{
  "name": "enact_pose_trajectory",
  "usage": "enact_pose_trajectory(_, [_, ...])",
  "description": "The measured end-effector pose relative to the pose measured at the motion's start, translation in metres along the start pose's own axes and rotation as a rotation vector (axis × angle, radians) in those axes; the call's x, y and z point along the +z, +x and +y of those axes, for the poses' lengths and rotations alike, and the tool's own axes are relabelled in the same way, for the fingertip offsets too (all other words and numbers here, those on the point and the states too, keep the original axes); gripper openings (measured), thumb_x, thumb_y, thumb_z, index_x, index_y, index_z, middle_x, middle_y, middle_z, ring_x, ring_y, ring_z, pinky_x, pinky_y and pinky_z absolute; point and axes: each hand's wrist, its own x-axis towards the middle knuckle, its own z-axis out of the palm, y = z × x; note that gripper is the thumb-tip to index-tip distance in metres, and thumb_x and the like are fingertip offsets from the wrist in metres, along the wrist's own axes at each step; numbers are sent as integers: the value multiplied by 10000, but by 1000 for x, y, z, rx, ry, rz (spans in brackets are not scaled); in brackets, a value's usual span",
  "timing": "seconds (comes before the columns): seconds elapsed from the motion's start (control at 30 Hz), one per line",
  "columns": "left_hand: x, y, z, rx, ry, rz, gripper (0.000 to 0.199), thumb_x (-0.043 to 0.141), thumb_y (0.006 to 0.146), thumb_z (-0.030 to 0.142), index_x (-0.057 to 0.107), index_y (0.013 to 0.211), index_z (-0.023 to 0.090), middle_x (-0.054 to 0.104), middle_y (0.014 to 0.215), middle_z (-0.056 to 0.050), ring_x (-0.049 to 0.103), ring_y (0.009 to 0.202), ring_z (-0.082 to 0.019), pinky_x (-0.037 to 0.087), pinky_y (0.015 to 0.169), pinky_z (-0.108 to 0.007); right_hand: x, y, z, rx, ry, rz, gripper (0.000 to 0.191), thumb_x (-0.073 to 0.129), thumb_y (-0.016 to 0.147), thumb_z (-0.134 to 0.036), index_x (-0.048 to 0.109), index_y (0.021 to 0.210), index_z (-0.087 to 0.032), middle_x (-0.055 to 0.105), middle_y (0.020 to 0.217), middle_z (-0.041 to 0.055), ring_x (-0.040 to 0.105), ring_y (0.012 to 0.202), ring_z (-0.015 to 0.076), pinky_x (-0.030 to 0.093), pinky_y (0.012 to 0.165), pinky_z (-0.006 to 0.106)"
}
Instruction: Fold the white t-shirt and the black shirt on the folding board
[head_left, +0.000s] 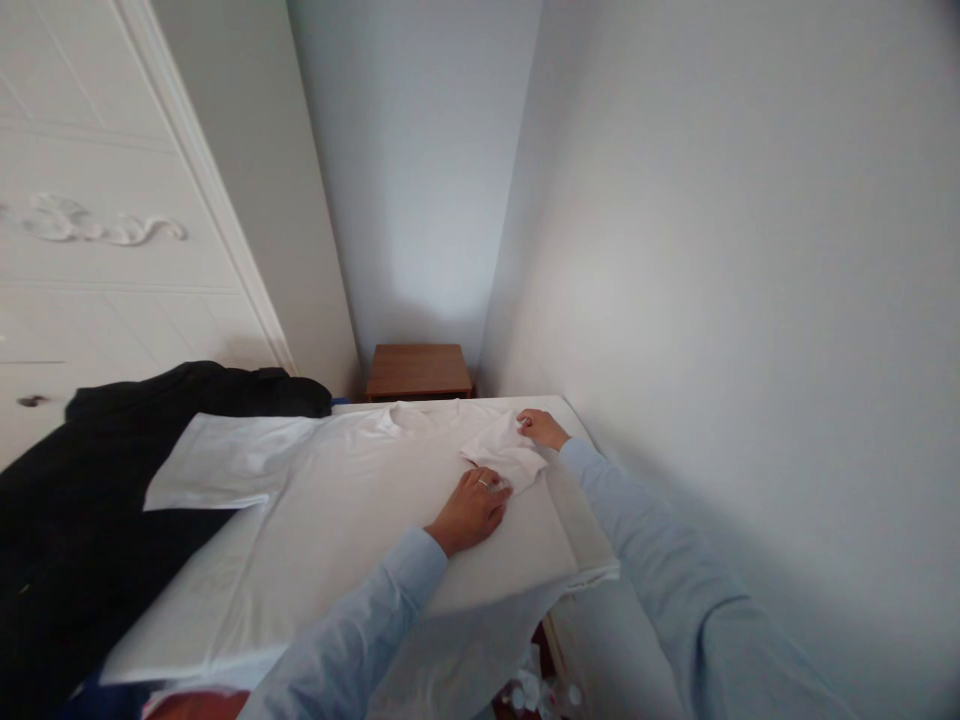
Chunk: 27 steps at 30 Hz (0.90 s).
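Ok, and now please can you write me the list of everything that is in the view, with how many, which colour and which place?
T-shirt: one, white, spread in the middle
black cloth: one, black, left, partly under the T-shirt's sleeve
wooden furniture top: one, brown, in the far corner
cupboard: one, white, left, with raised ornament and dark knob
walls: two visible, pale grey, behind and right
clear items: several, count unclear, below the front edge
red item: one, partly hidden, bottom left
left hand: one, ringed, on the shirt
right hand: one, at the shirt's right sleeve area
sleeves: two, light blue, on the arms
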Motion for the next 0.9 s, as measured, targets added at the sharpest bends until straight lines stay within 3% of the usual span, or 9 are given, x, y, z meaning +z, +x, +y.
enact_pose_trajectory(0.23, [5,-1,-4,51,-26,29,273,565,903,183,730,1120,202,567,1399,-143,472,1339,-279,384,1118,-463,-4,1,5,112,14,105,230,625,835,-104,730,1022,-188,760,966,83,697,923,205,496,867,294])
enact_pose_trajectory(0.4, [4,-1,-4,95,-59,18,301,516,920,164,661,1184,175,661,1279,-129,563,1246,-239,403,1104,-425,-5,-14,2,90,53,175,292,555,885,-128,694,1134,-194,745,1041,107,684,970,206,488,926,321])
enact_pose_trajectory(0.57, [3,-1,-2,27,5,22,367,544,897,176,611,1258,153,644,1275,-135,562,1216,-260,426,1082,-422,2,-63,5,-52,126,150,484,702,825,-279,618,1291,-179,683,1205,134,683,940,209,533,903,365])
enact_pose_trajectory(0.67, [6,0,-3,-52,66,36,393,544,908,211,589,1290,131,597,1350,-166,514,1293,-283,390,1124,-447,11,-99,16,-182,191,108,719,808,715,-361,573,1367,-172,621,1317,172,646,1108,284,517,977,450])
enact_pose_trajectory(0.73, [10,0,-4,-113,117,60,428,537,922,247,560,1332,128,553,1412,-177,453,1365,-306,341,1160,-486,18,-117,25,-243,222,111,775,829,688,-406,572,1378,-164,595,1354,184,588,1222,328,469,1049,499])
enact_pose_trajectory(0.9, [15,-2,-2,-242,250,109,517,538,937,353,516,1394,111,537,1414,-207,419,1386,-354,294,1167,-548,36,-136,30,-223,239,272,339,611,901,-334,703,1202,-209,648,1278,131,604,1213,270,444,1095,483])
